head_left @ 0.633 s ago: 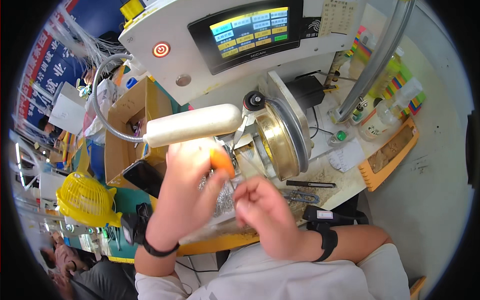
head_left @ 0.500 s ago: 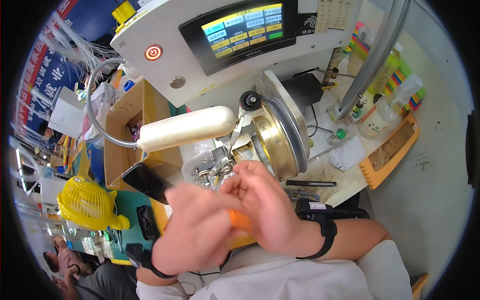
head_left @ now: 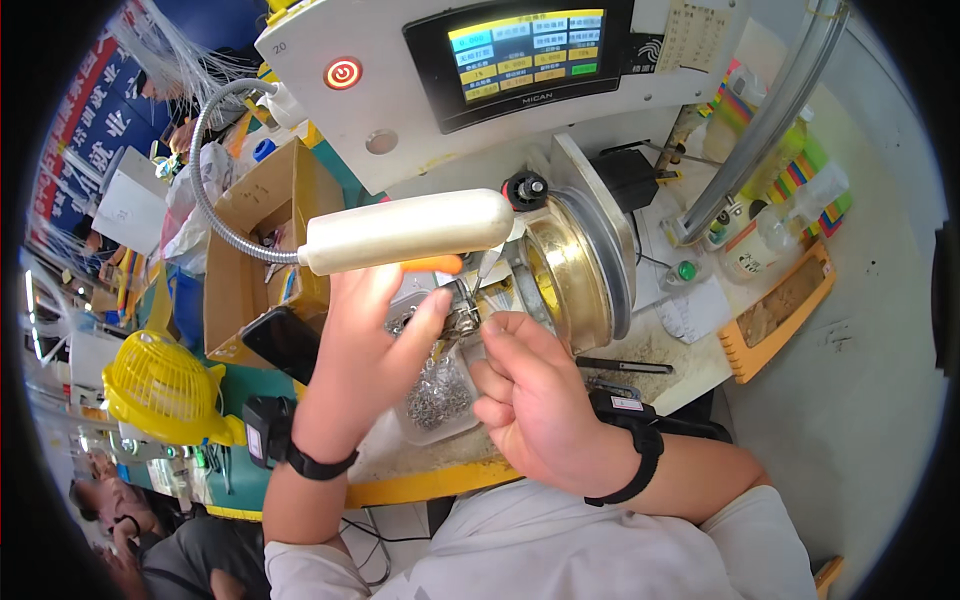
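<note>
A metal fixture [head_left: 464,318] sits in front of the brass-coloured drum [head_left: 577,280] of the machine. My left hand [head_left: 362,345], with an orange cover on one finger, reaches under the white tubular lamp. Its thumb and forefinger close about the fixture's dark lever [head_left: 453,296]. At the fixture's right side is my right hand [head_left: 535,400], thumb and forefinger pinched together, the other fingers curled. Whatever lies in that pinch is too small to make out. Below the fixture, between my hands, a clear plastic tray [head_left: 430,432] holds many small shiny metal pieces.
The white lamp [head_left: 410,232] on its bendy metal neck hangs over my left hand. A lit touch screen [head_left: 525,55] is above. Left are a cardboard box [head_left: 322,200], a phone [head_left: 283,342] and a yellow fan [head_left: 160,385]. A black-handled tool [head_left: 625,366] and an orange tray [head_left: 737,350] lie right.
My hands were together in front of the fixture and have parted. The left moved up to the fixture's lever; the right now pinches beside the fixture. The view has shifted slightly.
</note>
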`<state>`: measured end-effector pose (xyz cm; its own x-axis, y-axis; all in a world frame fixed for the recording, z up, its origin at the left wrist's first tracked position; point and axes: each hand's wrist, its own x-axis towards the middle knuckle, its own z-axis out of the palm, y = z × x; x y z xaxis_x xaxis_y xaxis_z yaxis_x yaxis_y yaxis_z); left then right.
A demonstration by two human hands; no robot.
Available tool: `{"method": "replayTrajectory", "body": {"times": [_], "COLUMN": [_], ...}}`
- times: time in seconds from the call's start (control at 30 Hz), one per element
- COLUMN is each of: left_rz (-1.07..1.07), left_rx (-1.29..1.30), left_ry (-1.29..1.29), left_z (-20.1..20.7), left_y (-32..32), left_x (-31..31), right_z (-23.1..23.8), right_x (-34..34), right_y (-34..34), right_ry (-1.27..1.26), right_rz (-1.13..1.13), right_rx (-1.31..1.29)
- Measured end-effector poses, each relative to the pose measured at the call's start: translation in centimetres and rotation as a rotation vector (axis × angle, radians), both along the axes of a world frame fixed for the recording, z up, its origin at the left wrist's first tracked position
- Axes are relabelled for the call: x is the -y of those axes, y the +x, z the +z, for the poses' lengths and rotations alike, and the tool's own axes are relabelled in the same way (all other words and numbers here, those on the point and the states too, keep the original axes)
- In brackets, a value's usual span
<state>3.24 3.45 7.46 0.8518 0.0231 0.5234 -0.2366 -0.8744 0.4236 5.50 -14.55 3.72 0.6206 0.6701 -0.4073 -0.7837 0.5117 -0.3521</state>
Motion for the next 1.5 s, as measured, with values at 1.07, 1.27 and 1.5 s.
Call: {"method": "replayTrajectory", "body": {"times": [1.07,1.27,1.5], "left_rz": [0.029,-0.317,-0.253], "left_rx": [0.303,0.361,0.099], "left_ry": [0.209,0.268,0.007], "left_z": [-1.9,-3.6,-6.2], "left_y": [-2.6,-2.9,-5.1], "left_x": [2.8,2.2,2.8], "right_z": [0.7,-0.8,-4.9], "right_x": [3.6,6.9,8.2], "right_y": [-2.2,-2.0,0.5], "right_ry": [0.028,-0.431,-0.880], "right_rz": [0.051,-0.070,-0.333], "right_rx": [0.313,1.393,2.019]}}
